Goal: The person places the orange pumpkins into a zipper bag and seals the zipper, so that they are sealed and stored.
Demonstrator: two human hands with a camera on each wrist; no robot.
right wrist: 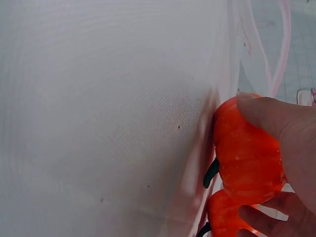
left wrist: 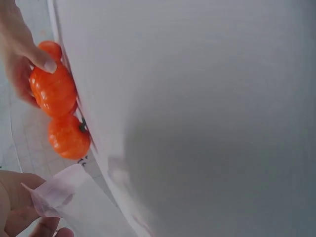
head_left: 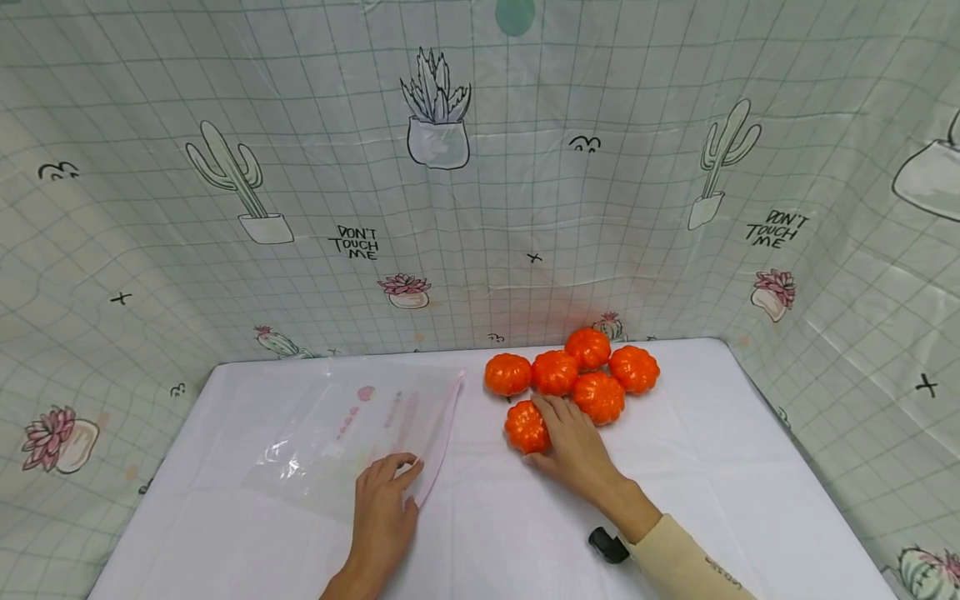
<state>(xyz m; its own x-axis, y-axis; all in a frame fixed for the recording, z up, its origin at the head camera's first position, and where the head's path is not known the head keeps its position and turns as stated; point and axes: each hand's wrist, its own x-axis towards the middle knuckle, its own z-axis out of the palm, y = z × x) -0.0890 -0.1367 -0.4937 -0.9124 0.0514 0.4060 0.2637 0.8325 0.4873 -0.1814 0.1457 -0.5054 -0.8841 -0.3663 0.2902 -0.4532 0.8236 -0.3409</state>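
Note:
My right hand (head_left: pixel 573 442) grips a small glossy orange pumpkin (head_left: pixel 527 427), its thumb on one side and fingers over the other. In the right wrist view the ribbed pumpkin (right wrist: pixel 249 153) shows a dark green stem, with a second pumpkin (right wrist: pixel 227 215) just below. Over on the left, my left hand (head_left: pixel 382 517) pinches the pink-edged opening of a clear plastic bag (head_left: pixel 315 450) that lies flat. In the left wrist view the bag's pink rim (left wrist: pixel 52 197) is lifted at the fingers.
Several more orange pumpkins (head_left: pixel 555 372) sit grouped near the table's back edge, behind the right hand. A small black device (head_left: pixel 607 546) is beside the right sleeve. A curtain (head_left: pixel 480 208) printed with cacti surrounds the white table (head_left: pixel 712 467) at the back and sides.

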